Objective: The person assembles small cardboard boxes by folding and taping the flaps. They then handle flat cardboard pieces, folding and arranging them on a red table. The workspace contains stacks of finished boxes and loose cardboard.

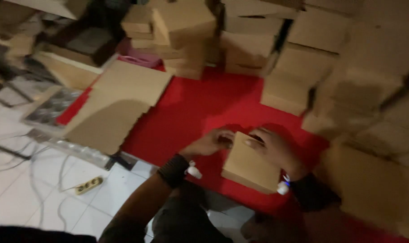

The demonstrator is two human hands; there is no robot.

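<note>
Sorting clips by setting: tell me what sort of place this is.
Probably a home or small workshop for packing boxes. Cardboard boxes are stacked all round, flat cardboard sheets lie on a red mat on tiled floor, and both hands hold a box.

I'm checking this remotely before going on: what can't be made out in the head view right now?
- Cardboard box: whether its far flap is closed, hidden by the right hand and left hand.
- Left hand's fingertips: blurred and shadowed, so their grip is unclear.
- Stacked boxes: motion blur smears the edges, and the frame edge cuts them off.
- Flat cardboard sheets: count unclear.
</note>
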